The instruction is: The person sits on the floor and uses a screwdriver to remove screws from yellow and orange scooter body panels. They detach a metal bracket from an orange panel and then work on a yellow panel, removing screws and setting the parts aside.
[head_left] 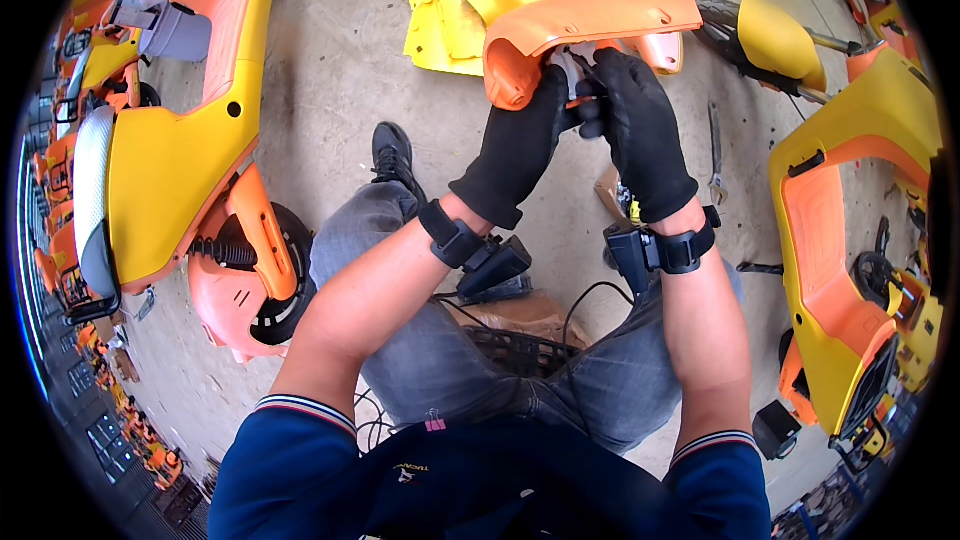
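"Above the concrete floor (320,70), which assembly is being handled?"

"One orange curved panel (590,18), located at the upper centre of the head view. Its broad bent end points left and its narrow arm extends right. A small white part (573,68) shows beneath it, between the hands."

"State the condition of the left hand."

"The left hand (532,120), in a black glove, is partly curled, with its thumb side against the underside of the panel. What the fingers grip is hidden."

"And the right hand?"

"The right hand (638,110), gloved likewise, is raised beside the white part with its fingers bent inward. Its exact hold cannot be made out. Each wrist carries a strapped black device."

"Identify the adjacent items."

"Yellow panels (440,15) lie on the floor behind the orange panel. A pink-and-orange part (660,45) is seen just beyond the panel's right arm. An adjustable wrench (716,155) lies to the right of the right hand."

"Outer area?"

"A yellow-and-orange scooter body (165,190) stands on the left; a second yellow-and-orange body (795,220) stands on the right. Between the person's legs sits a black crate (525,352)."
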### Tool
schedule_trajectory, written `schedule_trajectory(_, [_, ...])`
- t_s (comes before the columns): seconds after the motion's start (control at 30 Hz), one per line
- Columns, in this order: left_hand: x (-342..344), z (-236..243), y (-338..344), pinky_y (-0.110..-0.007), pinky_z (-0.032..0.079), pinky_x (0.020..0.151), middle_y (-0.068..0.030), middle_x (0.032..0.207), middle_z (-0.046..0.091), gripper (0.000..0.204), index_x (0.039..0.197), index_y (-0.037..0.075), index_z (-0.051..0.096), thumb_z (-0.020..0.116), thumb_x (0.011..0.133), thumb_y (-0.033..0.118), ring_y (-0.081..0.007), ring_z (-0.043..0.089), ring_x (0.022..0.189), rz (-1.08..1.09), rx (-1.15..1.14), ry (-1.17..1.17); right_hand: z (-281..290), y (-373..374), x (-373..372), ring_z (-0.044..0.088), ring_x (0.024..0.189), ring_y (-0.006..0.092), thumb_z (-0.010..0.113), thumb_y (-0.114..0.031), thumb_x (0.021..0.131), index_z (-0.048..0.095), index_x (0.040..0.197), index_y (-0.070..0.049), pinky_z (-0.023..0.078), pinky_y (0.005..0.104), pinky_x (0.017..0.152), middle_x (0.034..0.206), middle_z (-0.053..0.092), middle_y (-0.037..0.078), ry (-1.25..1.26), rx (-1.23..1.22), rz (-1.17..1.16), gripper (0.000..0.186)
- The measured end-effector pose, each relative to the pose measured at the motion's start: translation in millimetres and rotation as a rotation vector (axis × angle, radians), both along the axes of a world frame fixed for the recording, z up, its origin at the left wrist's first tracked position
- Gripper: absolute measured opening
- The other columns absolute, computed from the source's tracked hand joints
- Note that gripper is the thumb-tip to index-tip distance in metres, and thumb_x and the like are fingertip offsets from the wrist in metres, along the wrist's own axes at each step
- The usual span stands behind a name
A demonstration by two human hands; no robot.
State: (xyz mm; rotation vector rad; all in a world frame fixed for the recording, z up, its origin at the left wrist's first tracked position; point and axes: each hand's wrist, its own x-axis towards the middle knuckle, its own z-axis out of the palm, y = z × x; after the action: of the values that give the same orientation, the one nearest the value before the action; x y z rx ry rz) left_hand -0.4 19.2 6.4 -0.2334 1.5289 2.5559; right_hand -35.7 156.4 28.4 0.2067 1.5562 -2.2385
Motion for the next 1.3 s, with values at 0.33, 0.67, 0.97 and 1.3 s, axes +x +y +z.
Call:
schedule_trajectory(0.33, [-1,-3,4,-0.035,0.056,0.09,-0.0098,0.119,0.058,0.037,0.132,0.002,0.044,0.045,0.104,0.025,-0.0181,0.065,0.099,0.068,0.009,0.04,-20,5,-4,0.06,0.084,0.0132,0.062,-0.016,0.093,0.046,0.129,0.006,0.05,0.0254,0.075,0.099,0.06,0.01,0.107,-0.034,-0.032,0.044])
schedule_trajectory(0.67, [0,5,0,-0.034,0.057,0.089,-0.0091,0.116,0.059,0.036,0.131,0.002,0.044,0.045,0.104,0.025,-0.018,0.066,0.095,-0.01,0.046,0.056,-6,11,-2,0.061,0.063,0.016,0.057,-0.024,0.097,0.052,0.11,0.002,0.053,0.0274,0.057,0.093,0.061,0.012,0.041,0.074,0.071,0.03])
schedule_trajectory(0.97, [-1,1,1,-0.035,0.058,0.089,-0.0112,0.12,0.057,0.035,0.131,0.001,0.044,0.045,0.103,0.022,-0.0191,0.064,0.103,0.062,0.021,0.018,-18,4,-4,0.059,0.085,0.0106,0.062,-0.018,0.094,0.052,0.121,0.006,0.051,0.024,0.074,0.097,0.061,0.008,0.095,-0.026,-0.034,0.038])
schedule_trajectory(1.3, [-1,-4,-1,-0.035,0.057,0.089,-0.0105,0.118,0.057,0.036,0.132,0.001,0.043,0.046,0.103,0.023,-0.0195,0.064,0.102,0.037,0.064,-0.005,-15,10,-5,0.06,0.085,0.0121,0.063,-0.013,0.091,0.055,0.119,0.007,0.052,0.0242,0.077,0.102,0.062,0.009,0.062,0.011,-0.013,0.036])
